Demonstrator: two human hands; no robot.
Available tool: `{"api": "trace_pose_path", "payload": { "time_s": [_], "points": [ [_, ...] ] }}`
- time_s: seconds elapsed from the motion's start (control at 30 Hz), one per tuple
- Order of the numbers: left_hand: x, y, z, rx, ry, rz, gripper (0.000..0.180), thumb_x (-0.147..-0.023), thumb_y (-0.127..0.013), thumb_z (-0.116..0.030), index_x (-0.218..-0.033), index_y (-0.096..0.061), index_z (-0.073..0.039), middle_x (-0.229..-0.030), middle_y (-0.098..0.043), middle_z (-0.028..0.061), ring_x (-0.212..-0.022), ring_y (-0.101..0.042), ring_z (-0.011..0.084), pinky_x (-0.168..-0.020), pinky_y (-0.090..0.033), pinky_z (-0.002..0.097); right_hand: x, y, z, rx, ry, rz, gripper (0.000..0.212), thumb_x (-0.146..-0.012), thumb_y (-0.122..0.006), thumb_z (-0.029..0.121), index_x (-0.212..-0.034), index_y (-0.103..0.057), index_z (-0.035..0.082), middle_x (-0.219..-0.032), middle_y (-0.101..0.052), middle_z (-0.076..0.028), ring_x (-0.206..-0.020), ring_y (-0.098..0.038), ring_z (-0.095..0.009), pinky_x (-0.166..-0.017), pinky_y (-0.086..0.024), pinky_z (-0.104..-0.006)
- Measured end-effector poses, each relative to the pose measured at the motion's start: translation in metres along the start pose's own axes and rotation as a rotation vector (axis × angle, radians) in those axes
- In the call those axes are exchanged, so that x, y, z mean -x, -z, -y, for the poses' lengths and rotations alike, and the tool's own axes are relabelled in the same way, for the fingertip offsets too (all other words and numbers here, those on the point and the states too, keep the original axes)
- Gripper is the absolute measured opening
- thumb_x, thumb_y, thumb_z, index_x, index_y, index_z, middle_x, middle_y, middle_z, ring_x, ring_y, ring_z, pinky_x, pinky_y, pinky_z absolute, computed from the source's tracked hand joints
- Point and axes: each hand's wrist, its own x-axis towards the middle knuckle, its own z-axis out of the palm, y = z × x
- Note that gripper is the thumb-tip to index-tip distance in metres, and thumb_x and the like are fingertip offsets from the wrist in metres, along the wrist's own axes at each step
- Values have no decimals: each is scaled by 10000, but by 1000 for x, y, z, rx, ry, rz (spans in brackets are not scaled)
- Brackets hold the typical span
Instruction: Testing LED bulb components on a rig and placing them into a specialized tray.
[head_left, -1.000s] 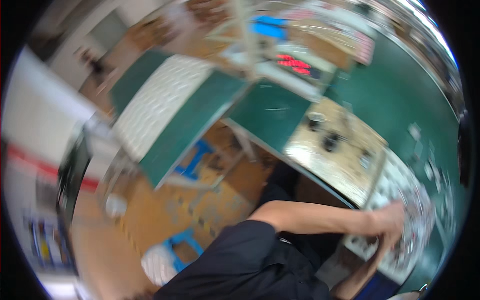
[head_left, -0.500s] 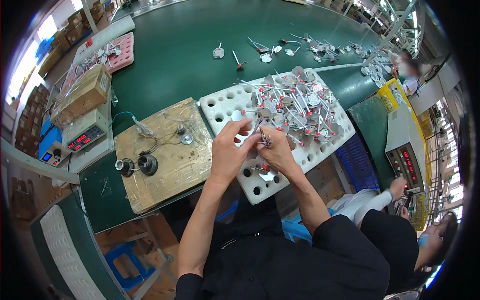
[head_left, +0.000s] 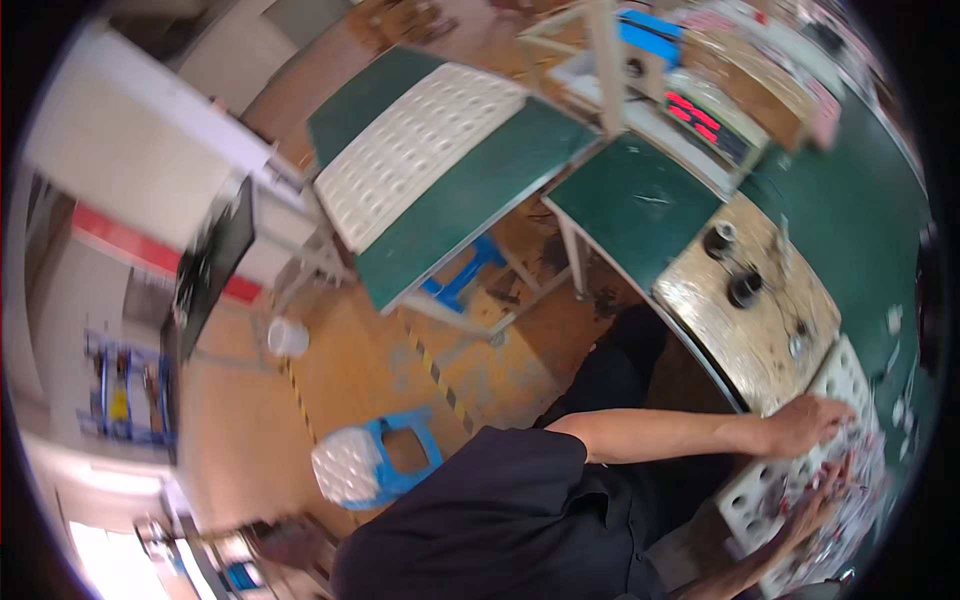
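My left hand [head_left: 800,426] lies over the white foam tray [head_left: 742,502], close to its board-side end; blur smears its fingers. Nearer the tray's front, my right hand [head_left: 815,512] is at the heap of small metal discs with white leads and red bits [head_left: 858,492]. Whether either hand grips a part cannot be made out. Beside the tray lies the film-wrapped board [head_left: 690,285], bearing a black round fixture [head_left: 745,289], a second dark fixture with a pale top [head_left: 720,240] and a small metal piece [head_left: 799,344].
Beyond the board stand a meter with red digits [head_left: 708,128], a cardboard box [head_left: 765,85] and a blue device [head_left: 648,38]. A green side table [head_left: 545,150] carries a white dimpled tray [head_left: 425,140]. A blue stool with a padded cover [head_left: 348,466] and a white bucket [head_left: 287,337] are on the floor.
The view has swung far to the left, so the tray and both hands now appear at the lower right. My hands, earlier together around a small part, are now apart over the tray.
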Motion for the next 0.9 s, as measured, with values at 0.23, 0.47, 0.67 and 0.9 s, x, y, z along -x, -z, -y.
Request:
{"api": "trace_pose_path", "payload": {
  "time_s": [0.23,0.47,0.67,0.9],
  "points": [
    [46,50,-22,157,264,-9,152,-929,-602,-122,-1027,-630,-9,-865,-678,171,-788,-679,340,-714,-523,417,1,-4,14,-71,304,56,416,-1067,-479,237,-1403,-518,-5,-831,-491,0,-791,-491,-111,-757,-413,-260],
    [113,85,-21,-38,150,-255,168,-973,-605,-167,-972,-627,0,-722,-661,132,-637,-674,260,-604,-502,383,14,-55,61,-136,367,56,399,-1060,-486,267,-1359,-531,6,-792,-470,5,-744,-475,-111,-705,-404,-267],
    [166,123,-48,61,256,-255,143,-991,-562,-133,-972,-610,0,-743,-675,91,-627,-677,202,-594,-525,343,38,-90,96,-208,380,91,388,-1054,-492,293,-1320,-543,16,-760,-452,9,-703,-462,-111,-661,-396,-272],
    [204,168,-78,91,212,-419,140,-1021,-480,-100,-1039,-569,8,-739,-660,97,-616,-679,199,-578,-521,340,79,-119,131,-296,377,79,379,-1048,-500,323,-1276,-557,26,-722,-431,14,-656,-446,-111,-609,-386,-278]
  ]
}}
